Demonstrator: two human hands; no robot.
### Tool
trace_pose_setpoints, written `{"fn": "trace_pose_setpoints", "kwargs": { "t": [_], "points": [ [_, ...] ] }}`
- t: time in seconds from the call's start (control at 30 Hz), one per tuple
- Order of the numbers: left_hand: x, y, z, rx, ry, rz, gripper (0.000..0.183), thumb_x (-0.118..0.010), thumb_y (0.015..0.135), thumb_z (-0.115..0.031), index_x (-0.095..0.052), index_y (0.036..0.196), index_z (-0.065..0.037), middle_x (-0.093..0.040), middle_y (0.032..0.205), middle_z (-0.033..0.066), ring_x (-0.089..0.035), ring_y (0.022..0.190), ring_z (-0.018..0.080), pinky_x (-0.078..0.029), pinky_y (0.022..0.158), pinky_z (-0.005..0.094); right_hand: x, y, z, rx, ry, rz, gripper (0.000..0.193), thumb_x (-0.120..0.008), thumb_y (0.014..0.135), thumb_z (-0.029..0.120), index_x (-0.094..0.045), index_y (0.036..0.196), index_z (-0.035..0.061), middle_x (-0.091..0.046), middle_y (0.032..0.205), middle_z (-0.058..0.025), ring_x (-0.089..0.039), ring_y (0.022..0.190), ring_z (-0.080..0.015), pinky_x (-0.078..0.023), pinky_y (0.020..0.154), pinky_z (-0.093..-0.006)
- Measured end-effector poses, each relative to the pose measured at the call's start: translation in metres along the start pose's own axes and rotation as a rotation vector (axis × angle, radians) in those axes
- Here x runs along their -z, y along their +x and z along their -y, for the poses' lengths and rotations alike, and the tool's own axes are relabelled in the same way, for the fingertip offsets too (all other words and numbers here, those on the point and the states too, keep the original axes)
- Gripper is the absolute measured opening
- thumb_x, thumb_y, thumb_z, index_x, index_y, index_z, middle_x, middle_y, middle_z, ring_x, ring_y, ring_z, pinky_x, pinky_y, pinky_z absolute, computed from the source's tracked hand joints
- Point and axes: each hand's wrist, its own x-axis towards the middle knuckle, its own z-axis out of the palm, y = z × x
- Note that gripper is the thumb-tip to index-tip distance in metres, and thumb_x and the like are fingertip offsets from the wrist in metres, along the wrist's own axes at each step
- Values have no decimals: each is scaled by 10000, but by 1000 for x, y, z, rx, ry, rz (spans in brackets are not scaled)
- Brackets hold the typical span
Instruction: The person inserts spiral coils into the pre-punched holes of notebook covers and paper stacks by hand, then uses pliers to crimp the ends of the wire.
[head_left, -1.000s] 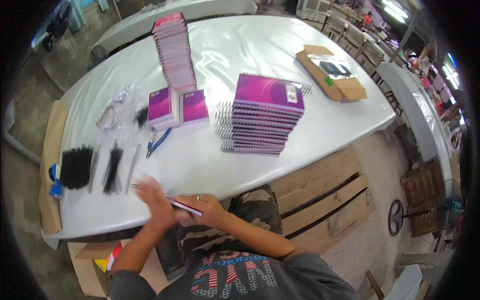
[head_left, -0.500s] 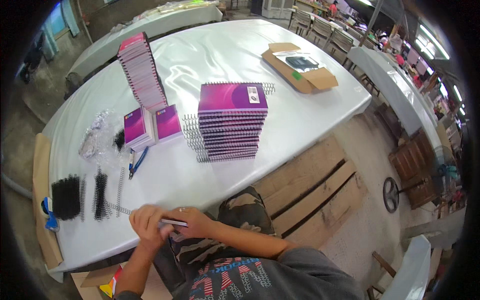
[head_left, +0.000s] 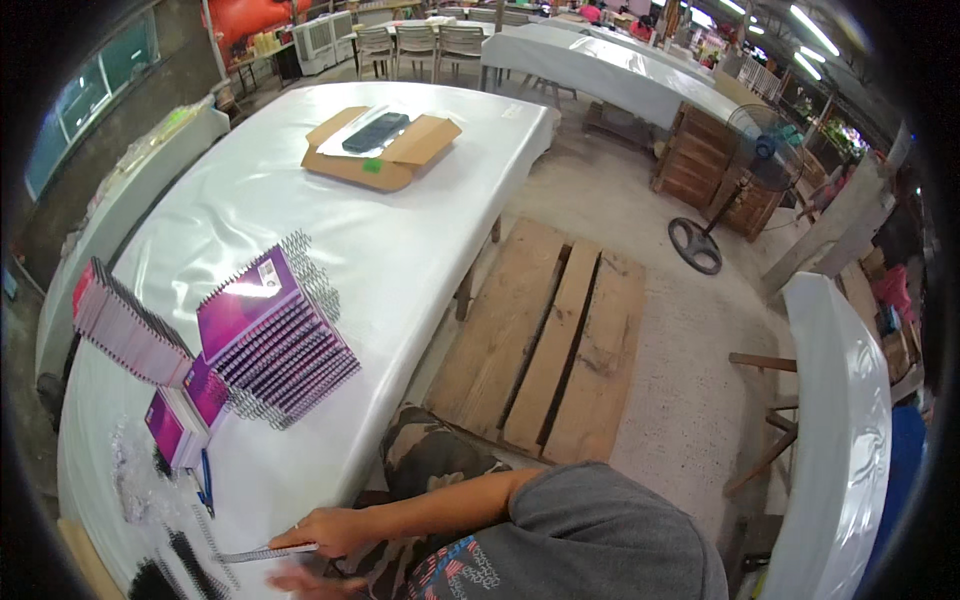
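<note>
My right hand (head_left: 335, 530) is closed on the edge of a notebook (head_left: 292, 550) held nearly edge-on low over the near table edge. A wire-like spiral coil (head_left: 240, 556) runs along it and sticks out to the left. Just below, my left hand (head_left: 312, 580) is smeared by motion, so its grip is unclear. Loose black spiral coils (head_left: 185, 562) lie left of my hands. Blue-handled pliers (head_left: 207, 482) rest beyond them, beside small purple books (head_left: 178, 425). Farther off stands a tall stack of purple notebooks (head_left: 285, 335) with coils projecting from their sides.
The white-covered table (head_left: 400, 240) bears another leaning stack of bound books (head_left: 130, 325), a crumpled clear plastic bag (head_left: 130, 465) and an open cardboard box (head_left: 375, 165). A wooden pallet (head_left: 530, 340) lies on the floor at right, with a standing fan (head_left: 740, 190) beyond.
The view has swung right, shifting the table and stacks leftward. My left hand has come away from the coil end to below the notebook. My right hand still grips the notebook.
</note>
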Motion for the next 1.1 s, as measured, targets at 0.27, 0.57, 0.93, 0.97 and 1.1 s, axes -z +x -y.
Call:
{"fn": "trace_pose_setpoints", "kwargs": {
  "t": [0.27,0.57,0.93,0.97,1.1],
  "points": [
    [1,-35,4,10,42,162,562,-504,865,-333,-322,1226,57,-342,1163,184,-324,1081,299,-292,919,364,-17,10,0,32,-37,56,510,-536,741,42,-489,1248,65,-632,979,-182,-619,864,-336,-493,743,-402],
    [-4,-30,-12,19,-53,216,458,-434,904,-361,-470,1097,53,-492,940,154,-477,875,257,-397,772,320,-2,18,28,-232,21,177,471,-542,821,155,-466,1275,54,-596,1076,-204,-583,987,-352,-452,845,-394],
    [81,83,-23,788,-828,498,585,-409,909,-470,-542,1114,62,-641,848,160,-614,746,279,-499,683,340,35,38,116,262,-429,102,786,-604,710,244,-256,1368,-9,-265,1376,-223,-179,1325,-399,-57,1057,-583],
    [72,78,-10,554,-642,469,472,-498,896,-371,-578,1062,64,-643,849,133,-613,727,240,-509,643,341,33,40,117,295,-464,-80,638,-634,713,186,-388,1276,16,-448,1157,-187,-422,1114,-342,-265,998,-495],
    [77,98,-22,922,-949,176,219,-599,837,-135,-613,930,63,-637,847,127,-601,730,170,-504,648,292,51,41,120,-142,137,-80,279,-635,704,31,-493,943,17,-576,779,-131,-569,734,-278,-438,655,-372]
  ]
}}
